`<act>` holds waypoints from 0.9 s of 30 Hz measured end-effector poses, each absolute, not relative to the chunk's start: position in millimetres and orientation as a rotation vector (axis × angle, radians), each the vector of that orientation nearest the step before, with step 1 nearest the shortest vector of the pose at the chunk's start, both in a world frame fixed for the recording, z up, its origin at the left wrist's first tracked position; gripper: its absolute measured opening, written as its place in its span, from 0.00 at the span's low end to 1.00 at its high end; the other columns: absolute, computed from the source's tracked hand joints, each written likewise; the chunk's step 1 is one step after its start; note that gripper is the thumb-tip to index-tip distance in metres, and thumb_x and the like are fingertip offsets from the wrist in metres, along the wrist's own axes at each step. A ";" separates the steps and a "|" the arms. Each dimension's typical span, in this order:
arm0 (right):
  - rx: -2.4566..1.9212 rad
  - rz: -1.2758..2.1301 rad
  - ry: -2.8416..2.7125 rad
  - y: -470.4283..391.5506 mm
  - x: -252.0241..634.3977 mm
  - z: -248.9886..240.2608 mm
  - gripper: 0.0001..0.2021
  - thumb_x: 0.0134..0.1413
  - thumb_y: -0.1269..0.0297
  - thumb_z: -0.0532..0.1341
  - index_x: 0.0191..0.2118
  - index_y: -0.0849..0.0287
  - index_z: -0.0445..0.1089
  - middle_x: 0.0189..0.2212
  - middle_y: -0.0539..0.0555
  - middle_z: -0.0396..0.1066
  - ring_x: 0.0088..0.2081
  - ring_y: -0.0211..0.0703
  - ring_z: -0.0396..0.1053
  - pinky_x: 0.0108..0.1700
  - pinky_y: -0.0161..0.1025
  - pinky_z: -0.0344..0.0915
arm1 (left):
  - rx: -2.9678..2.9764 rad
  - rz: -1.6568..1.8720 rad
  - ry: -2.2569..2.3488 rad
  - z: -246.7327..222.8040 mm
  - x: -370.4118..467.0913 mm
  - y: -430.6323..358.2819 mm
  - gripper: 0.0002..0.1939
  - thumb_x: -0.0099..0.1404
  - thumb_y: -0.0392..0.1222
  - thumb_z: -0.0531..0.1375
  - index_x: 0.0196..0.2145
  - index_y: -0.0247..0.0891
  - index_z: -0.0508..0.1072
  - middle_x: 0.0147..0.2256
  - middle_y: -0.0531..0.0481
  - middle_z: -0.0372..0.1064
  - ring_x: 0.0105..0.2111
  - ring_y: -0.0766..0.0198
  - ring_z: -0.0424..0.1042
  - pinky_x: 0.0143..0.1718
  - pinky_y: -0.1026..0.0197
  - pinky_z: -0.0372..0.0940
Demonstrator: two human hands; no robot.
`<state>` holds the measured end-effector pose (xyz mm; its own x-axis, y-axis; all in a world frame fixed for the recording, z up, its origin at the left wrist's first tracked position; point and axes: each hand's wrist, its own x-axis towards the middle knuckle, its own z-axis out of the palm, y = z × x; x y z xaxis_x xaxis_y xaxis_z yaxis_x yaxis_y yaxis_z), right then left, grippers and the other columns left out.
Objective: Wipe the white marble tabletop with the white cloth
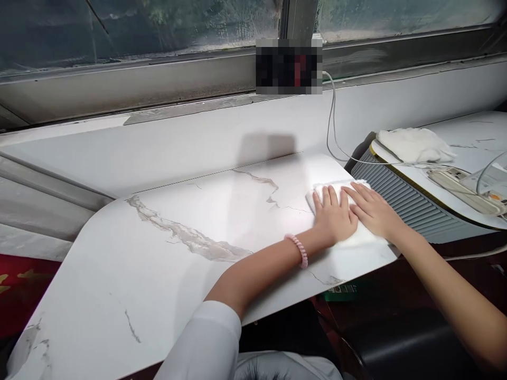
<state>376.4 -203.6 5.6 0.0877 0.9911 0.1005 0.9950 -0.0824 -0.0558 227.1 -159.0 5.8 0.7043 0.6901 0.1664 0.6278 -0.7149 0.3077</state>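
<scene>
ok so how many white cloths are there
2: a flat cloth under the left hand and right hand on the near table, a crumpled cloth on the right-hand table.

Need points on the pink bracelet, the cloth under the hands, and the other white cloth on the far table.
Pink bracelet (302, 252): head view, its coiled band.
Cloth under the hands (358, 237): head view, its bare near part.
Other white cloth (418, 143): head view, middle of its crumpled top.

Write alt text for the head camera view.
The left hand and right hand press flat on a folded white cloth on a marble-patterned table beneath a window. A second white cloth lies to the right.
</scene>
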 end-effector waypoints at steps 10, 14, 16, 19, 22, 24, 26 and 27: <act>-2.208 -0.146 -2.008 -49.5 377.6 4.8 0.26 0.64 0.60 0.44 0.65 0.59 0.56 0.66 0.62 0.54 0.66 0.55 0.51 0.64 0.54 0.52 | 2.681 0.252 1.154 7.0 238.3 -8.2 0.30 0.72 0.48 0.43 0.68 0.34 0.49 0.68 0.39 0.43 0.68 0.51 0.41 0.66 0.42 0.37; -2.135 -0.189 -2.050 -13.4 372.7 3.2 0.26 0.63 0.62 0.45 0.65 0.59 0.58 0.65 0.61 0.57 0.65 0.55 0.53 0.63 0.54 0.55 | 2.660 0.262 1.226 10.7 232.7 19.1 0.30 0.72 0.47 0.40 0.67 0.35 0.49 0.67 0.41 0.46 0.68 0.53 0.42 0.66 0.43 0.38; -2.125 -0.204 -2.049 -6.8 372.6 1.9 0.26 0.63 0.62 0.45 0.65 0.59 0.58 0.64 0.61 0.57 0.64 0.55 0.54 0.62 0.53 0.55 | 2.657 0.291 1.249 11.2 231.5 22.5 0.29 0.72 0.47 0.40 0.67 0.35 0.50 0.67 0.40 0.47 0.67 0.54 0.43 0.66 0.43 0.38; -2.134 -0.211 -2.051 -10.0 372.7 0.2 0.27 0.64 0.61 0.44 0.66 0.59 0.56 0.65 0.61 0.55 0.65 0.54 0.52 0.63 0.53 0.54 | 2.662 0.298 1.246 11.2 229.9 19.3 0.29 0.72 0.47 0.41 0.67 0.35 0.50 0.67 0.40 0.46 0.68 0.53 0.42 0.66 0.42 0.38; -2.149 -0.208 -2.068 -24.2 367.8 -0.1 0.27 0.65 0.60 0.42 0.66 0.60 0.55 0.67 0.61 0.52 0.66 0.54 0.50 0.64 0.54 0.52 | 2.666 0.273 1.237 11.4 225.0 9.0 0.29 0.72 0.47 0.41 0.68 0.35 0.49 0.68 0.40 0.45 0.68 0.52 0.42 0.66 0.41 0.37; -2.169 -0.196 -2.069 -39.7 359.6 0.6 0.27 0.65 0.60 0.41 0.67 0.61 0.54 0.67 0.61 0.51 0.67 0.54 0.49 0.64 0.55 0.51 | 2.671 0.259 1.230 11.2 218.4 -2.9 0.29 0.72 0.47 0.41 0.68 0.35 0.49 0.68 0.39 0.43 0.68 0.51 0.41 0.66 0.41 0.37; -2.196 -0.180 -2.064 -61.8 347.6 1.5 0.27 0.66 0.60 0.41 0.67 0.61 0.53 0.68 0.61 0.50 0.67 0.55 0.48 0.64 0.56 0.51 | 2.678 0.242 1.207 10.5 208.5 -20.7 0.30 0.73 0.47 0.41 0.68 0.34 0.48 0.68 0.37 0.42 0.68 0.50 0.39 0.66 0.40 0.36; -2.209 -0.174 -2.059 -75.7 340.2 2.0 0.28 0.66 0.60 0.40 0.67 0.62 0.53 0.68 0.61 0.50 0.67 0.55 0.47 0.64 0.56 0.50 | 2.684 0.234 1.188 10.0 202.2 -32.2 0.30 0.73 0.47 0.42 0.68 0.34 0.48 0.68 0.37 0.41 0.69 0.49 0.38 0.66 0.40 0.36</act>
